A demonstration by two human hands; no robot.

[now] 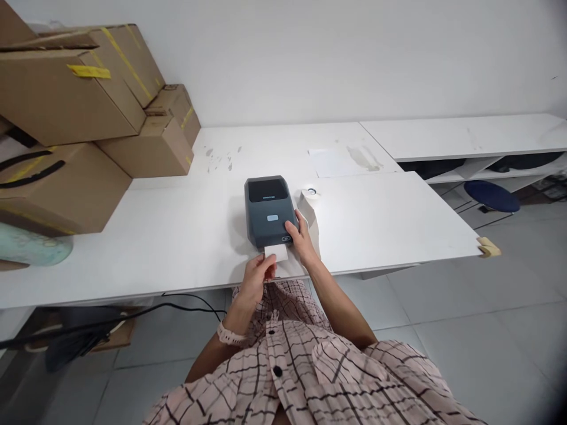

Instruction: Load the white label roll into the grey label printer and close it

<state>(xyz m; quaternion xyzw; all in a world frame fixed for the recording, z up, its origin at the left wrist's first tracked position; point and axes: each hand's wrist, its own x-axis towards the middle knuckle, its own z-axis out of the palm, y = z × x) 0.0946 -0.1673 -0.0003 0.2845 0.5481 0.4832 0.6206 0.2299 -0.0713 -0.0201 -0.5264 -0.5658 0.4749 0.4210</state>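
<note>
A dark grey label printer [268,212] sits on the white table [372,215] in front of me. A small white label [276,252] sticks out of its front edge. My left hand [258,273] pinches that label between thumb and fingers, just below the printer. My right hand [302,238] rests on the printer's front right corner, its thumb on top near an oval button and its fingers along the side. Right beside the printer lies a strip of pale backing paper [311,221], partly behind my right hand, with a small white roll [310,192] at its far end.
Cardboard boxes [66,94] are stacked at the left, with a pale green cylinder [35,245] below them. A white sheet [330,162] lies towards the back. A blue stool [491,196] stands at the right. Black cables [177,304] hang below the front edge.
</note>
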